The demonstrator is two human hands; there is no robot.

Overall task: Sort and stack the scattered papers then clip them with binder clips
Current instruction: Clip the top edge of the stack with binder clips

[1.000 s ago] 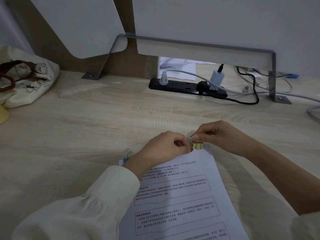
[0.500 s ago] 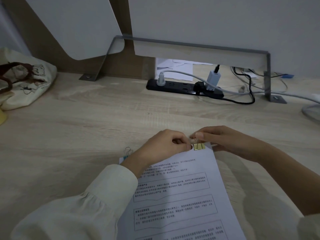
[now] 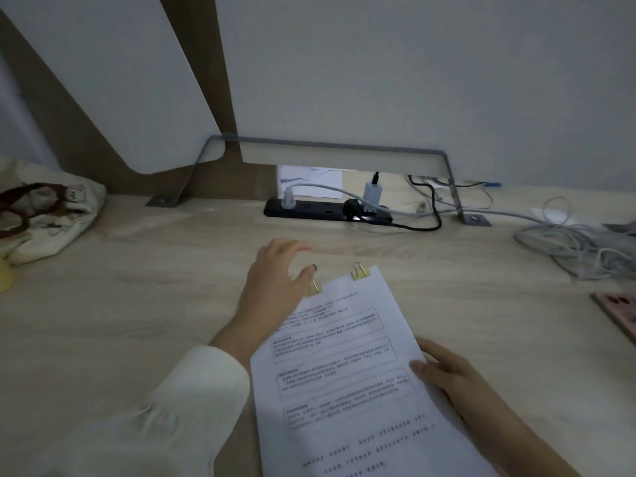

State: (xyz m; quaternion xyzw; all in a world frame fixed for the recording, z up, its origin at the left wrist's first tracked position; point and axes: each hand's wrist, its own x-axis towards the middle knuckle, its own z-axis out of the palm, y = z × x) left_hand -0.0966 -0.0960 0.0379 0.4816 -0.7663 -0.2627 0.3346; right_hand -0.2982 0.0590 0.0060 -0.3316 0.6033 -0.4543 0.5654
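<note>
The stack of white printed paper sheets [image 3: 347, 370] lies flat on the pale wooden counter [image 3: 144, 304], with its long axis running from the person toward the black power strip [image 3: 327, 211] at the back, tilted a little to the right. On the edge of the stack nearest to the power strip sit two small gold metal binder clips: the right clip [image 3: 360, 272] at the far corner, the left clip [image 3: 314, 287] closer to the left hand [image 3: 275, 280]. This hand is open, fingers spread, holding nothing; its thumb is just beside the left clip, perhaps touching it. The right hand [image 3: 444, 368] is also open and rests flat on the right long edge of the stack, away from the power strip. I judge the clipping is nearly done. If a clip needs correction, the left hand is the nearer one.
</note>
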